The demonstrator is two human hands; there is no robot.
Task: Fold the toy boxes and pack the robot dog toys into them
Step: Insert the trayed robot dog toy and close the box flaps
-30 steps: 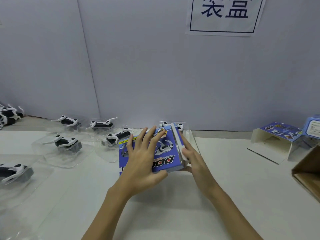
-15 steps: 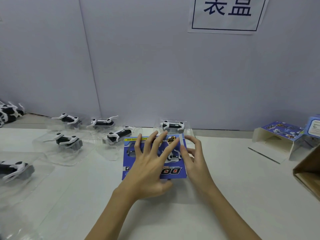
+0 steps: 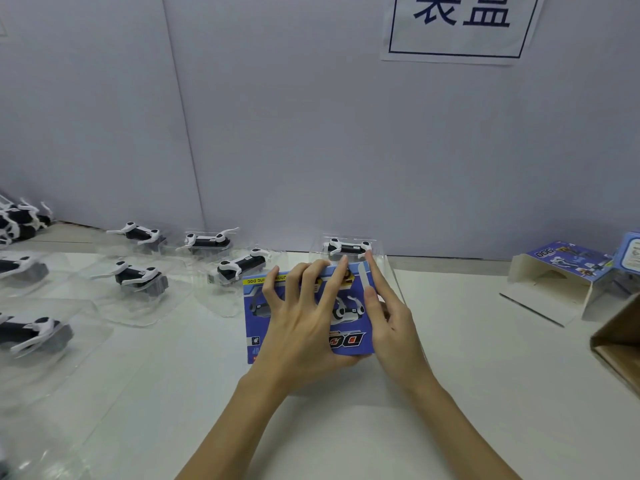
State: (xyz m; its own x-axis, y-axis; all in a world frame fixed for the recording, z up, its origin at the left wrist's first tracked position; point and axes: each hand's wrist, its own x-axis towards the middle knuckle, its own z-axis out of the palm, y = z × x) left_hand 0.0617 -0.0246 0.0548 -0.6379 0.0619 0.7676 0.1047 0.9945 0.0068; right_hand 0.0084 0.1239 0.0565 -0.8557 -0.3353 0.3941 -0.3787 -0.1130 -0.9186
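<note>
Blue printed toy box [image 3: 258, 317] lies flat on the surface [image 3: 467, 341] under my left hand [image 3: 304, 327], fingers spread and pressing. My right hand [image 3: 391, 320], fingers straight, touches its right edge. Risk: uneven pressure creases the panel or slides it into the bagged robot dog toy [image 3: 348, 247] just behind.

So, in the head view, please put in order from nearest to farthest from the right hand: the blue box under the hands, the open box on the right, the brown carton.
1. Blue box: touched by the right hand, table centre.
2. Open box: far right, near the wall.
3. Brown carton: right edge; almost as close as the open box, ranking uncertain.
</note>
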